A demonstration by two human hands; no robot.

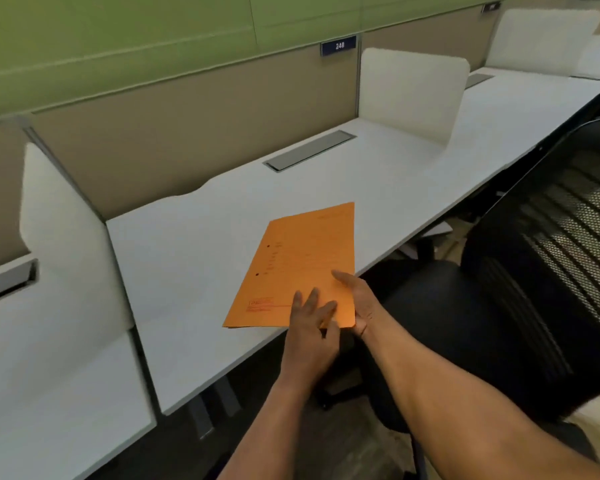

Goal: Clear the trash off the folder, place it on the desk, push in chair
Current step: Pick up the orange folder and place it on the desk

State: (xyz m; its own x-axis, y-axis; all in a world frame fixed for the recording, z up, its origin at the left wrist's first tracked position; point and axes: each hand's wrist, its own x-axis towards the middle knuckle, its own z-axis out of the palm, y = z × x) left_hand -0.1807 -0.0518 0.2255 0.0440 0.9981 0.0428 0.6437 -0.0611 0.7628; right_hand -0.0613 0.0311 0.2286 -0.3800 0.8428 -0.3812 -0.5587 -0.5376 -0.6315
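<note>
Folder: orange folder [302, 268] lies flat on my white worktop [194, 271], turned at a slant, its near right corner hanging just past the front edge. Two punched holes sit along its left side and a red stamp near its near left corner. No trash shows on it.

Left hand: my left hand [312, 327] rests on the folder's near edge, fingers [314, 299] spread flat on top; this grip is loose and open, pressing rather than pinching.

Right hand: my right hand [357, 303] clasps the folder's near right corner, thumb on top, the palm wrapped around the edge; the fingers beneath are hidden.

Worktop edges: the front edge runs diagonally from lower left to upper right, passing under the folder's corner. Bare surface spreads wide to the left of the folder and beyond it.

Cable hatch: grey cable hatch [310, 150] is set flush near the back edge, well apart from the folder.

Dividers: white divider [413, 95] stands at the right end of my bay and another white panel [66, 237] at the left; a tan back screen [174, 143] closes the far side, carrying a blue number plate [339, 45].

Chair: black mesh chair [534, 289] stands to my right, pulled out, its seat just beside the front edge and close to my right forearm.
</note>
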